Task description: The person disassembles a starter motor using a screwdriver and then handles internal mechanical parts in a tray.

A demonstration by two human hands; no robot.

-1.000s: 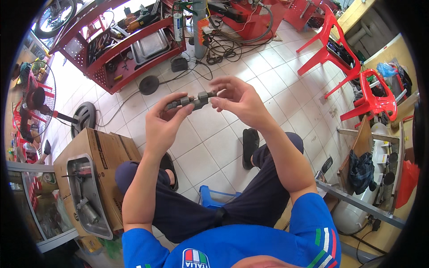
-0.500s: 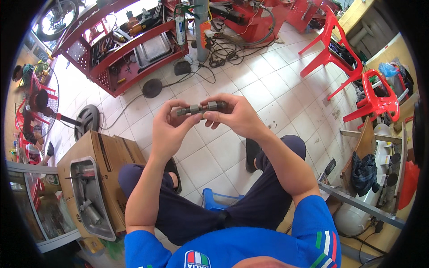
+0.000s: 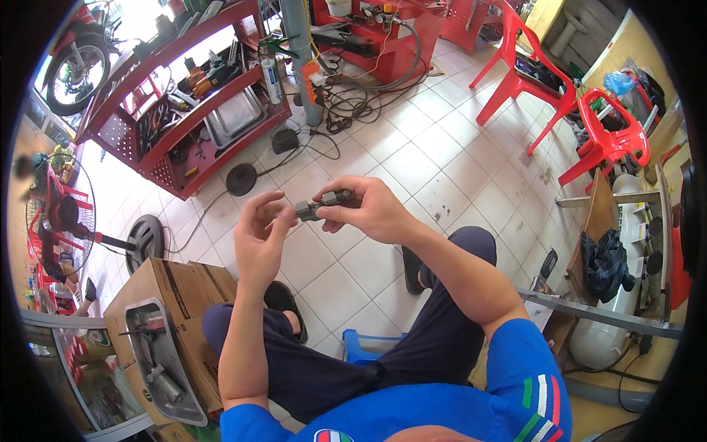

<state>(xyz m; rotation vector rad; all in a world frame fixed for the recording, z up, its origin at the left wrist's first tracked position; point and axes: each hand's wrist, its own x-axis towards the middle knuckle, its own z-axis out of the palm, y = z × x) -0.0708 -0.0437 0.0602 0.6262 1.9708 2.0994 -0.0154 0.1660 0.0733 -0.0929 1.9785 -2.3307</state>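
Low over the tiled floor, both my hands meet at a short dark metal rod with hexagonal sections [image 3: 305,211], tilted with its right end higher. My right hand [image 3: 374,212] is closed around its right part, thumb below and index finger above. At its left end is my left hand [image 3: 259,234], thumb and curled fingers against the tip, though the exact grip is partly hidden. Whether the rod is one piece or two joined pieces, I cannot make out.
At my left, a metal tray [image 3: 193,414] holding a cylindrical metal part rests on a cardboard box [image 3: 180,291], beside a standing fan [image 3: 62,214]. Ahead are a red tool cart [image 3: 166,163] and tangled cables [image 3: 353,109]. Red chairs [image 3: 526,92] stand right; a blue stool [image 3: 361,346] is below me.
My hands and the metal rod have shifted slightly left and down in the view. The left fingers have loosened and slid toward the rod's left end. The head view has turned a little.
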